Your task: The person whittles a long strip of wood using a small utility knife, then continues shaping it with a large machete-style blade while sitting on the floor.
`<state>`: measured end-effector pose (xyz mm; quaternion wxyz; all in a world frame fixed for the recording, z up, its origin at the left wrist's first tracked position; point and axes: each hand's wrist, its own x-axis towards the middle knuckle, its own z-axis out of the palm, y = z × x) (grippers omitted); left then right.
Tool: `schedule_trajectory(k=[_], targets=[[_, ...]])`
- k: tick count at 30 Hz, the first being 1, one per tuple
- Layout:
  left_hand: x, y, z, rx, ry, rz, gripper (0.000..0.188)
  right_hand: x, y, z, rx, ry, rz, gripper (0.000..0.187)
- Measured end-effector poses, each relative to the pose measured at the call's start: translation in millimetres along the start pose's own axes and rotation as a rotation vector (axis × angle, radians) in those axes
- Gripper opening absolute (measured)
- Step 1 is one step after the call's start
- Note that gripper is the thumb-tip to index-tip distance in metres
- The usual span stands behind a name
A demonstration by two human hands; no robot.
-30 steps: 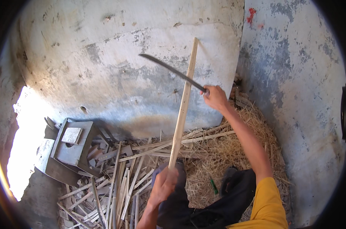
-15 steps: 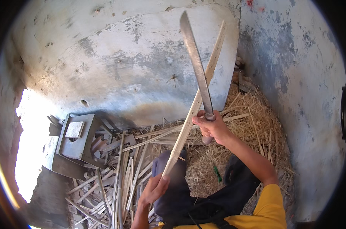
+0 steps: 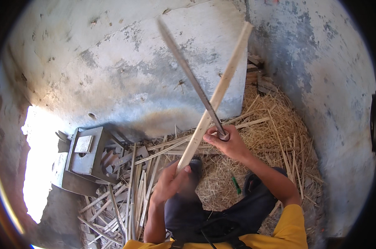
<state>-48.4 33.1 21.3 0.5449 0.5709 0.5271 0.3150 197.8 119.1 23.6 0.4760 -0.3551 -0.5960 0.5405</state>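
My left hand (image 3: 170, 181) is closed around the lower end of a long, pale bamboo strip (image 3: 232, 62), which slants up to the right. In my right hand (image 3: 229, 143) is a machete (image 3: 188, 69), gripped by its handle. Its long metal blade points up to the left, slightly blurred, and crosses the strip just above the right hand. Whether the edge touches the strip or only passes beside it, I cannot tell. Most of the handle is hidden by the right fingers.
Loose straw and shavings (image 3: 219, 182) cover the floor between my legs. Cut strips (image 3: 134, 186) lie heaped at the left, near a grey box (image 3: 87, 151) with a hole. Worn plaster walls (image 3: 126, 74) stand ahead and at the right; a bright opening (image 3: 38, 166) is at the left.
The machete has swung from nearly upright to a leftward slant. My left hand and the strip's lower end have risen a little, and the strip shows a different face.
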Motion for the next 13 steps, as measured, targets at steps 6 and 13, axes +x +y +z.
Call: schedule_trajectory(k=[6, 13], targets=[[-6.3, -7.0, 14.3, -0.048, 0.187, 0.094, 0.035, 2.9, 23.4, -42.0, -0.468, 0.023, -0.101, 0.049], [-3.9, -20.9, 7.2, -0.116, 0.07, 0.054, 0.04, 10.8, 33.7, -19.9, -1.083, 0.003, -0.32, 0.05]])
